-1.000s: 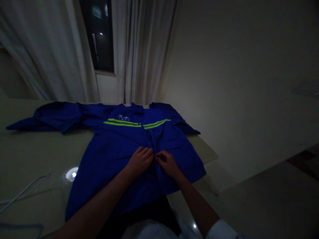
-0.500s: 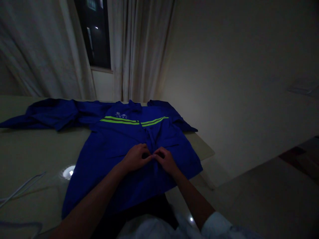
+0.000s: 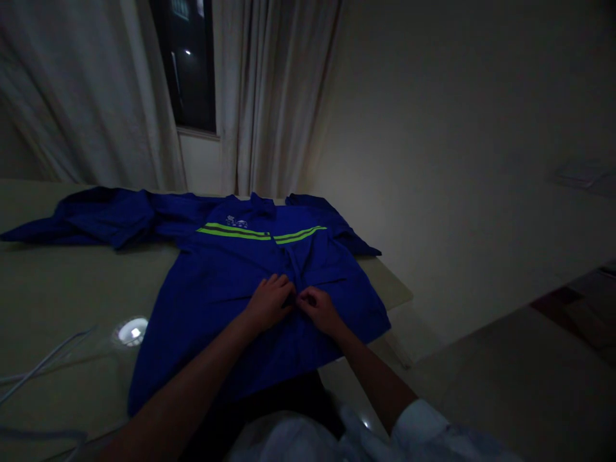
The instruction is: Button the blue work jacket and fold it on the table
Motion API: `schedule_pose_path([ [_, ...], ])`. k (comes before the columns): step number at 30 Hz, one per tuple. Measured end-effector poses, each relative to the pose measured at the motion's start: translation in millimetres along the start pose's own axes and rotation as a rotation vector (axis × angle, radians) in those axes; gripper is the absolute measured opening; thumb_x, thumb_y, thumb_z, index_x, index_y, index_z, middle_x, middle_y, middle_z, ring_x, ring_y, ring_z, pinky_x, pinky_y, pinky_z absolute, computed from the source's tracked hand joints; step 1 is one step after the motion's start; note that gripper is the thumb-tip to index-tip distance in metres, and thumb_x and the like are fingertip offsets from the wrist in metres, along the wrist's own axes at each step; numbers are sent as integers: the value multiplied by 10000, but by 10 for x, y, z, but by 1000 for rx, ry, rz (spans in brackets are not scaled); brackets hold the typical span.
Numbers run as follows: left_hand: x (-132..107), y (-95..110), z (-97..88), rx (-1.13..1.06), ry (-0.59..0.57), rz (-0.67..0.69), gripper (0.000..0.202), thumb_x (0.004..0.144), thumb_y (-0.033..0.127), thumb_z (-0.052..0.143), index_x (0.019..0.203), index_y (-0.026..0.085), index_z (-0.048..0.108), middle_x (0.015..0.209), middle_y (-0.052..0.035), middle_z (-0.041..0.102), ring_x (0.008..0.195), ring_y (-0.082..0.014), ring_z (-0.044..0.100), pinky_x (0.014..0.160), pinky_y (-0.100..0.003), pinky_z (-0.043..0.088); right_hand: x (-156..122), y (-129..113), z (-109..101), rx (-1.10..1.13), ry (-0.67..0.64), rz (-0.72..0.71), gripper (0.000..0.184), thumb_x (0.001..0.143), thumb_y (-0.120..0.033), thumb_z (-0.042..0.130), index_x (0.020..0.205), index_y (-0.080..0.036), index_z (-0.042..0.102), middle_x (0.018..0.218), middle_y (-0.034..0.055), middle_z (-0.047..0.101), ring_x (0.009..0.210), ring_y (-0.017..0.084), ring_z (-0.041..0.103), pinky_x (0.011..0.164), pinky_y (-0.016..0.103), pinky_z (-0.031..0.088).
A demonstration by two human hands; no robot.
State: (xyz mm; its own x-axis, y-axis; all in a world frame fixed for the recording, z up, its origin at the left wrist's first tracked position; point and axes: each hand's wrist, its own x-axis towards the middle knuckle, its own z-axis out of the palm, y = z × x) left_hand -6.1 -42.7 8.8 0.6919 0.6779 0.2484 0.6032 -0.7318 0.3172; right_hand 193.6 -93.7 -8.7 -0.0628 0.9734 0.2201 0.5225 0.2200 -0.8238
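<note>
A blue work jacket (image 3: 216,276) with bright green stripes across the chest lies spread front side up, its sleeves out to the sides. Close together at the middle of its front opening are both of my hands. My left hand (image 3: 273,300) is bent over the left front edge, fingers closed on the cloth. Fingers pinched, my right hand (image 3: 318,309) grips the other front edge beside it. Whatever lies between the fingertips, such as a button, is too dark and small to make out.
The jacket rests on a pale table (image 3: 62,289), whose right corner is near a wall (image 3: 457,160). White cables (image 3: 43,362) lie at the left, and a bright round reflection shows on the tabletop. Curtains (image 3: 279,96) and a dark window (image 3: 190,70) stand behind.
My left hand has rolled over, its thumb now hidden behind the fingers and no longer stretched to my right fingertips. My right hand stays almost in place.
</note>
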Motion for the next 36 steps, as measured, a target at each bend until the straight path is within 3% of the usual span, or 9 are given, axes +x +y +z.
schedule_pose_path([
  [6,-44,47,20,146,58,116,124,976,316,605,970,207,664,1056,-80,682,1042,-266,586,885,-434,399,51,16,25,-35,31,-3,170,875,-304,672,808,-184,771,724,9,700,651,150,593,622,254,426],
  [11,-26,62,28,124,59,59,170,973,343,599,900,209,674,1013,-76,690,1023,-264,601,867,-430,404,-1,-48,24,-130,57,-104,178,854,-207,628,851,-195,805,742,18,671,653,147,584,621,257,418],
  [16,-15,82,74,141,30,33,130,947,322,626,941,199,667,1052,-94,694,1051,-279,606,861,-431,414,-11,-17,6,-125,-20,-115,179,843,-160,647,921,-184,807,758,6,642,637,129,565,600,240,401],
  [20,-19,98,88,167,42,19,137,953,311,594,974,195,663,1063,-100,694,1060,-284,610,874,-441,419,-8,6,30,-171,8,-147,193,842,-113,633,916,-180,799,769,11,656,663,132,579,632,243,409],
  [28,18,36,125,-100,63,-94,129,951,328,574,889,223,618,951,-45,669,923,-229,626,781,-370,426,-37,-37,90,-240,86,-133,154,823,-104,654,905,-183,757,791,16,660,713,152,600,686,263,438],
  [33,22,35,118,-159,43,-66,133,904,232,571,997,244,666,1032,-35,678,1007,-226,636,828,-355,434,-14,5,33,-204,139,-64,197,836,-92,577,913,-187,732,856,33,697,787,176,644,743,282,471],
  [36,18,40,91,-228,13,-42,173,858,197,587,997,257,670,1054,-28,676,1025,-221,641,860,-349,440,151,2,-41,-184,170,7,211,880,-102,540,952,-196,715,934,42,730,853,184,670,788,293,493],
])
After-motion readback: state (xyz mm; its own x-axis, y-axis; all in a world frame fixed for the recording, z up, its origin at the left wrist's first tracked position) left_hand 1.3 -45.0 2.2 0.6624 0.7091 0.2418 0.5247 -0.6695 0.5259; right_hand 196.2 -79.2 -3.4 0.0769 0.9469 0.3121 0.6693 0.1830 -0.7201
